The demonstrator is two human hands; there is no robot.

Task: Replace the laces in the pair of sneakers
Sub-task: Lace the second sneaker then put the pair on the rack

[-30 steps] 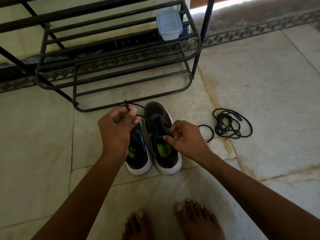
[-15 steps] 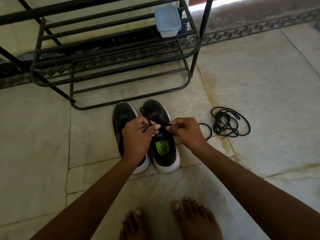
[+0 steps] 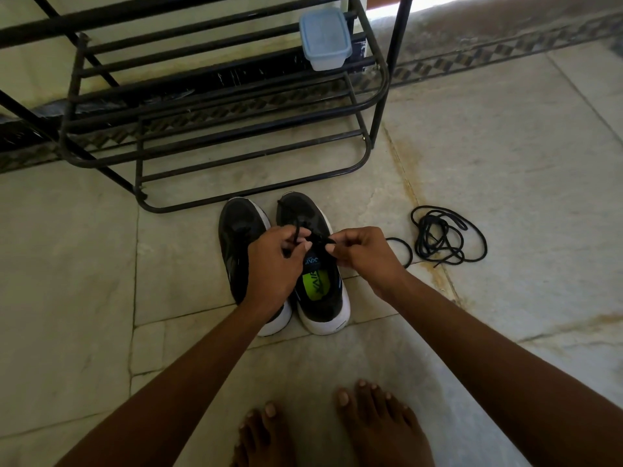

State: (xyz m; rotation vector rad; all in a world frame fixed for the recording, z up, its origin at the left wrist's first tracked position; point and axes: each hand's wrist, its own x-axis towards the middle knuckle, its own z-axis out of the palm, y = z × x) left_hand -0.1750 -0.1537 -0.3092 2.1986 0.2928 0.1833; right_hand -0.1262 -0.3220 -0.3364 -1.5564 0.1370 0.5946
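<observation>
Our left hand (image 3: 274,264) and right hand (image 3: 362,256) close together at frame centre, each pinching the black lace (image 3: 303,235) over the right sneaker (image 3: 317,298), left sneaker (image 3: 241,237) touching beside it, loose lace coil (image 3: 445,235) at right, shoe rack (image 3: 215,106) above.

dim, muted indoor light; a bright overexposed strip of daylight (image 3: 435,1) glares at the top edge. soft shadows under the shoe rack (image 3: 215,106). wide-angle bending curves its bars near the edges. focus fairly sharp, corners slightly soft.
</observation>
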